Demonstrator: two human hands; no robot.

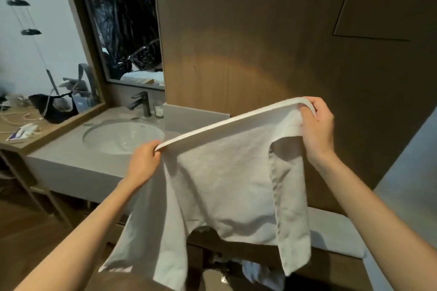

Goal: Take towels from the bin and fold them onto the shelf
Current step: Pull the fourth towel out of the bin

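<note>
A white towel hangs stretched in the air in front of me, its top hem taut between both hands. My left hand pinches the lower left end of the hem. My right hand grips the higher right corner, fingers curled over the edge. The cloth drops in uneven folds below. Under it, at the bottom of the view, lies more crumpled pale cloth in a dark space; I cannot tell if that is the bin. A grey padded ledge runs along the wall behind the towel.
To the left is a grey counter with a round sink and a dark faucet. A mirror hangs above it. A wooden wall panel stands straight ahead. Far left, a cluttered desk.
</note>
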